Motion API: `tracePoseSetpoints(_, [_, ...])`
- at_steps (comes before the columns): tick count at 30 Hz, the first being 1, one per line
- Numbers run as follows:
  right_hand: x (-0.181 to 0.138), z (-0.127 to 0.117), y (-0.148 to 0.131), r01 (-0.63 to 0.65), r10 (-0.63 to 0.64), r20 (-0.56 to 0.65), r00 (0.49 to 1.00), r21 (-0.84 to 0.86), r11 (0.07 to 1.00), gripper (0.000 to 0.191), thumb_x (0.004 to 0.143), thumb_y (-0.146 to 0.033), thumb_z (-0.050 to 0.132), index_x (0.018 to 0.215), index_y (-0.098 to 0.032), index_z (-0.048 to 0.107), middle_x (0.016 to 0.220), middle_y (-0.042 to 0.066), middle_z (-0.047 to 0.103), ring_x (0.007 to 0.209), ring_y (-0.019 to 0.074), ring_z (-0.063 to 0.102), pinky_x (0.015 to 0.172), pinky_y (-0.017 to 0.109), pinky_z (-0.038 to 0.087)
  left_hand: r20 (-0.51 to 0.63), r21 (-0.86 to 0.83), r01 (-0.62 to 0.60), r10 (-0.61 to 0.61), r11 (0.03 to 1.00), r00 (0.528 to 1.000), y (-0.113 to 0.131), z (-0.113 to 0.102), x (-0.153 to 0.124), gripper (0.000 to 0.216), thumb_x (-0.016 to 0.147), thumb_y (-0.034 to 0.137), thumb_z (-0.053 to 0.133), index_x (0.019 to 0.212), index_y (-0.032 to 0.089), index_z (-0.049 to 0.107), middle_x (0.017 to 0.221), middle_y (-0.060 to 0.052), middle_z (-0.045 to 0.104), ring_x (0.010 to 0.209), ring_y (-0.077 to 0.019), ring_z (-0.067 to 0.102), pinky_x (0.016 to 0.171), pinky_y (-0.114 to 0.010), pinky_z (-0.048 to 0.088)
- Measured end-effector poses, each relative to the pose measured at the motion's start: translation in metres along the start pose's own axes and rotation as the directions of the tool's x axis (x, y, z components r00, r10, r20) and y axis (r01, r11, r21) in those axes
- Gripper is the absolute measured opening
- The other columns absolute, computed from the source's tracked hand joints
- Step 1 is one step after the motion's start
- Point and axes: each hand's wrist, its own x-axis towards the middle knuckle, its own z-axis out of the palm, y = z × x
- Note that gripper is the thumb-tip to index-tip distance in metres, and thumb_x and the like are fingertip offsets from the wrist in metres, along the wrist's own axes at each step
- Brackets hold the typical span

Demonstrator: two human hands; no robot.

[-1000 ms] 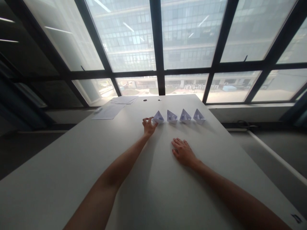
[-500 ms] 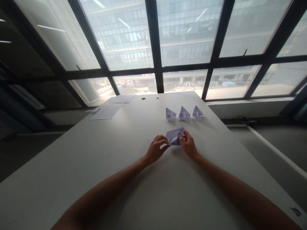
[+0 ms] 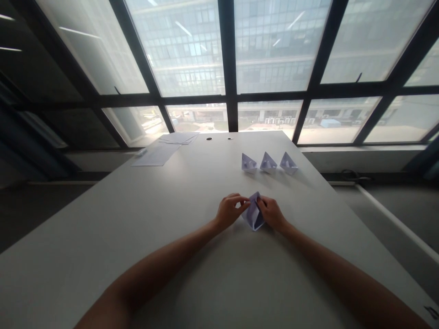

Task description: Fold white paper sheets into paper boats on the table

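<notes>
While in right hand [image 3: 273, 213], folded paper [image 3: 253, 214] against left hand [image 3: 228, 211].

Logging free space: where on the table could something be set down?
Bare table lies between the paper sheets and left forearm, and between the sheets and three paper boats. Crowded: around the left hand, right hand and folded paper.

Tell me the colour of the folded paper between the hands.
White folded paper, looking pale lilac in shade; head view shows it.

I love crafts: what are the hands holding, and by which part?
A white folded-paper boat: the right hand grips its upper right side; left hand at its upper left, grip unclear.
</notes>
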Motion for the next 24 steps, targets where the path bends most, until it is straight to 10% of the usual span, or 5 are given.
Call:
tracePoseSetpoints(6, [-0.002, 0.0, -0.001, 0.073, -0.077, 0.157, 0.985, 0.031, 0.997, 0.043, 0.097, -0.048, 0.04, 0.07, -0.02, 0.059, 0.063, -0.001, 0.056, 0.058, 0.0148, 0.047, 0.055, 0.026, 0.032, -0.047, -0.135, 0.015, -0.021, 0.991, 0.999, -0.005, 0.007, -0.001, 0.012, 0.083, 0.027, 0.073, 0.094, 0.023, 0.077, 0.104, -0.007, 0.062, 0.085, -0.0148, 0.061, 0.071, -0.026, 0.051])
tracePoseSetpoints(10, [0.002, 0.0, 0.005, 0.018, -0.05, 0.196, 0.979, 0.163, 0.987, 0.048, 0.097, -0.052, 0.039, 0.068, -0.019, 0.058, 0.061, -0.001, 0.052, 0.057, 0.014, 0.045, 0.053, 0.026, 0.033, 0.117, -0.377, 0.105, -0.065, 0.92, 0.991, -0.008, 0.01, 0.001, 0.019, 0.088, 0.019, 0.061, 0.103, 0.019, 0.074, 0.112, -0.009, 0.063, 0.091, -0.0156, 0.065, 0.068, -0.023, 0.054])
tracePoseSetpoints(16, [0.0, -0.003, 0.0, 0.132, -0.124, -0.127, 0.984, 0.056, 0.99, 0.031, 0.088, -0.041, 0.058, 0.112, -0.021, 0.06, 0.103, 0.008, 0.061, 0.079, 0.0192, 0.057, 0.065, 0.03, 0.048, 0.102, -0.412, 0.151, -0.12, 0.898, 0.988, -0.014, 0.009, 0.003, 0.025, 0.083, 0.012, 0.06, 0.102, 0.017, 0.075, 0.105, -0.009, 0.063, 0.091, -0.0159, 0.063, 0.066, -0.021, 0.054])
tracePoseSetpoints(24, [-0.008, -0.004, -0.017, 0.265, -0.302, -0.125, 0.945, -0.247, 0.932, 0.011, 0.085, -0.034, 0.067, 0.084, -0.024, 0.07, 0.081, 0.005, 0.059, 0.084, 0.0223, 0.055, 0.078, 0.036, 0.045, -0.018, -0.258, -0.041, 0.038, 0.965, 0.999, -0.006, 0.009, -0.001, 0.032, 0.083, 0.009, 0.058, 0.108, 0.022, 0.074, 0.102, -0.006, 0.06, 0.077, -0.0104, 0.06, 0.063, -0.021, 0.053])
